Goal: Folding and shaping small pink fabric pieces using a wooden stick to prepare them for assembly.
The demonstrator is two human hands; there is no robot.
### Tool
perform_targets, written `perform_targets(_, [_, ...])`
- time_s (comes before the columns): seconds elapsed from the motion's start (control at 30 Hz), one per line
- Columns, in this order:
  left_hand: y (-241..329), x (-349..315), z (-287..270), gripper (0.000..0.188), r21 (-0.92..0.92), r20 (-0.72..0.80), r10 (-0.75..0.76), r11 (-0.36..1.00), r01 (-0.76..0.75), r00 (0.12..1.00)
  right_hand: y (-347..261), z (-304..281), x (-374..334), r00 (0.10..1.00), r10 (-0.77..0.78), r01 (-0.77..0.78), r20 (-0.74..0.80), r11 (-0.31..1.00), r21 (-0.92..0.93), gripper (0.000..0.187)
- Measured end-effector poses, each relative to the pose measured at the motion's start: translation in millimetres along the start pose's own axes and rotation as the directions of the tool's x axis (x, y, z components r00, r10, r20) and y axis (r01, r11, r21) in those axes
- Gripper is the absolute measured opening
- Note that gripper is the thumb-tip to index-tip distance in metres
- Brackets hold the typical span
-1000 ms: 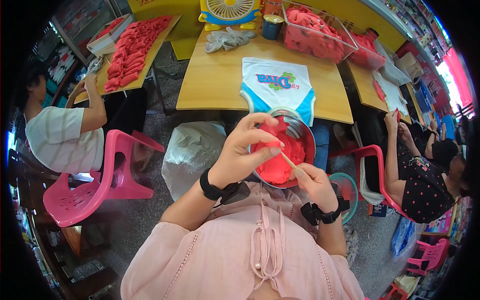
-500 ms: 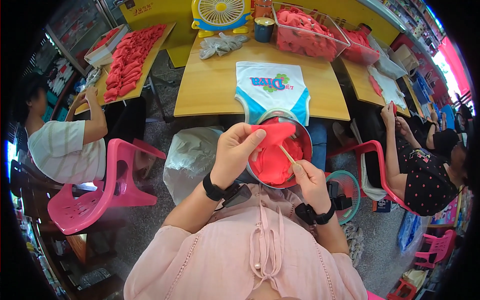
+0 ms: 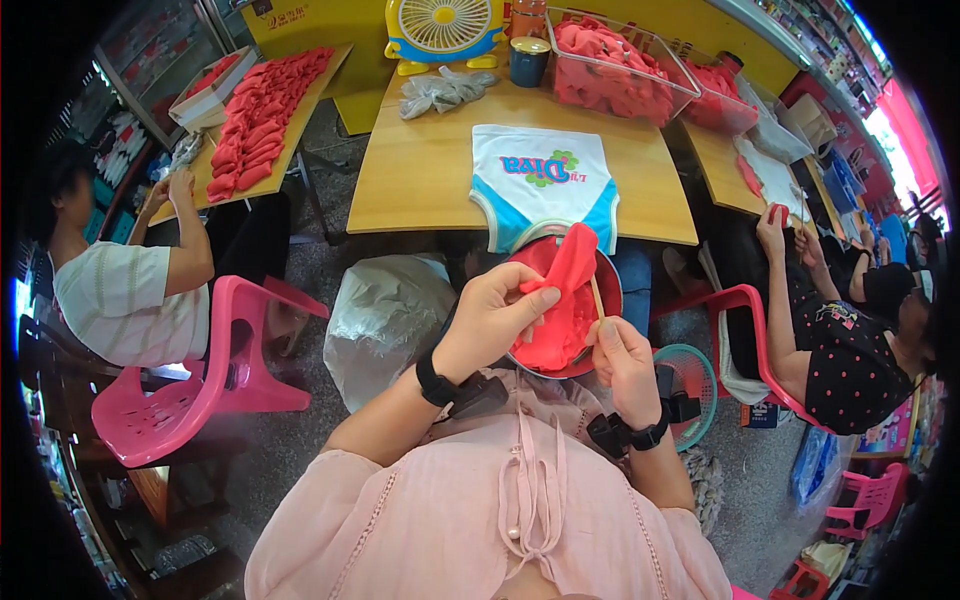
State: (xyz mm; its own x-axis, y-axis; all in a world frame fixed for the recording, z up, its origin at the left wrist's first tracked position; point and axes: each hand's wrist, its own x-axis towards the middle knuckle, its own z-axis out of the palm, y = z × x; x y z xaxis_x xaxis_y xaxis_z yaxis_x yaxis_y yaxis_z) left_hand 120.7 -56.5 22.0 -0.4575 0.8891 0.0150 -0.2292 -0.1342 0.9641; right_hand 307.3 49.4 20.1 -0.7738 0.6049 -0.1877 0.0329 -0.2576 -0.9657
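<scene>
Cloth (image 3: 572, 262) held up over the bowl (image 3: 616, 283), stick (image 3: 599, 297) at its edge

To the left of the hands, a wrapped bag (image 3: 380, 320) is seen. Next, the cloth is pinched low on its left side between the thumb and fingers of the left hand (image 3: 497, 312); a firm but light grip seems best, so that slipping is prevented without the cloth being bunched. Its upper end is raised above the bowl, where more red pieces (image 3: 540, 352) are heaped. Along its right edge the stick is set, pointing up; whether the tip is tucked inside cannot be told. The stick's lower end is pinched by the right hand (image 3: 625, 362). Pressure should probably be applied along its length, since the cloth could be snagged or stretched by a sideways push.
</scene>
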Motion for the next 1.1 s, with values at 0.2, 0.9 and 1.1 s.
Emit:
perform_targets(0.2, [7.8,0.8,-3.6,0.025,0.082,-0.113,0.065,0.995,-0.056,0.991,-0.6,-4.4,0.2,0.982,-0.142,0.183,0.122,0.861,-0.474,0.026])
perform_targets(0.9, [1.8,2.7,-3.7,0.026,0.101,-0.133,0.166,0.983,-0.153,0.977,10.7,-0.1,5.3,0.99,-0.06,0.104,0.131,0.926,-0.363,0.028])
perform_targets(1.1, [-5.4,-0.2,0.0,0.026,0.153,-0.184,0.245,0.964,-0.219,0.952,4.4,-0.4,0.7,0.993,0.024,-0.02,0.119,0.999,-0.034,0.028])
